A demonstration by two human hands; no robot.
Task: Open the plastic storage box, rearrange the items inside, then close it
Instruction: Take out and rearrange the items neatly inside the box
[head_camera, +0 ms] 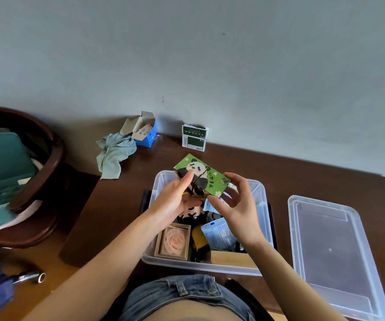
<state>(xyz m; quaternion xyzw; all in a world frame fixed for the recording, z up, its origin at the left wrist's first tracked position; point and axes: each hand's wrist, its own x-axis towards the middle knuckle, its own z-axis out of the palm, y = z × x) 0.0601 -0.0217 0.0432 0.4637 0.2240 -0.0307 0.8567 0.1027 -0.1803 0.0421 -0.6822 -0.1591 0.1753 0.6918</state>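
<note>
my left hand [175, 195] and right hand [237, 200] both gripping green panda box [206, 179] over open storage box [264, 230], lid [333, 251] probably flat near desk [117, 205] right edge

**Dark wooden table against a grey wall**

The brown table [244, 163] carries a clear plastic storage box [262, 193] near its front edge, lid off. The clear lid [333, 249] lies flat just beside it toward the right edge. Along the back edge by the wall stand a green-and-white carton [195, 137] and an open blue carton [146, 132], with a crumpled pale blue cloth [113, 154] at the back left corner, touching the blue carton.
</note>
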